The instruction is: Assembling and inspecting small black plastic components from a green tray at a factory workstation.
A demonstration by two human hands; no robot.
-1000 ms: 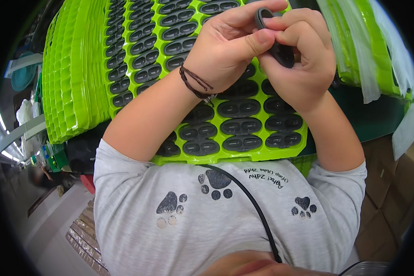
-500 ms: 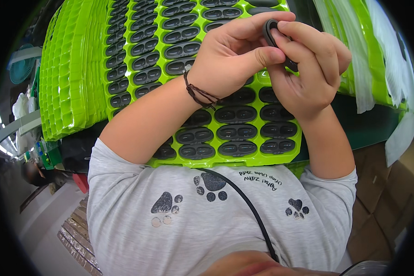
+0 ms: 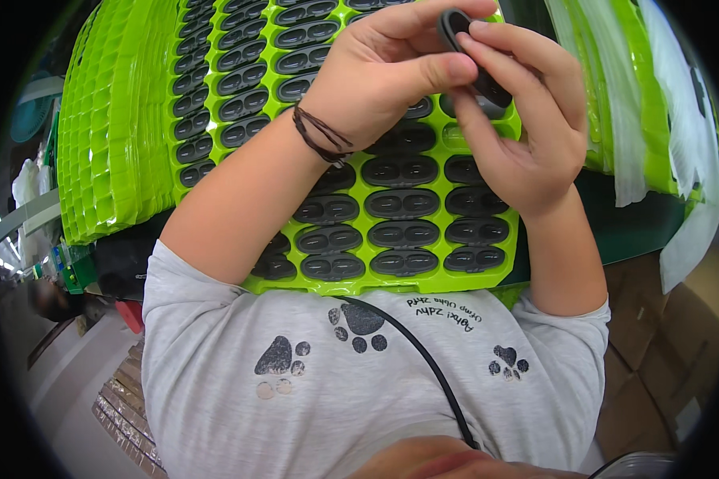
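Note:
Above a green tray [image 3: 375,285], both my hands hold one dark oval plastic part [image 3: 455,25] between their fingertips. My left hand [image 3: 379,76], with a braided cord on its wrist, pinches its left side between thumb and fingers. From the other side, my right hand [image 3: 527,120] grips it with thumb and fingers. The part is tilted, and my fingers cover its middle. Rows of similar dark oval parts [image 3: 403,232], each with two rounded hollows, sit in the tray's pockets. One green pocket [image 3: 454,137] beside my right thumb shows bare. My forearms hide part of the tray.
A stack of nested green trays [image 3: 112,136] stands at the left. On the right are more green trays [image 3: 659,120] with thin white sheets [image 3: 679,88] hanging from them. Brown cardboard [image 3: 635,351] lies at the lower right. A black cable [image 3: 423,343] runs down my shirt.
Both hands have shifted slightly up and left in the picture, still holding the dark part. The tray also appears a little further left. More of the bare pocket now shows by my right thumb.

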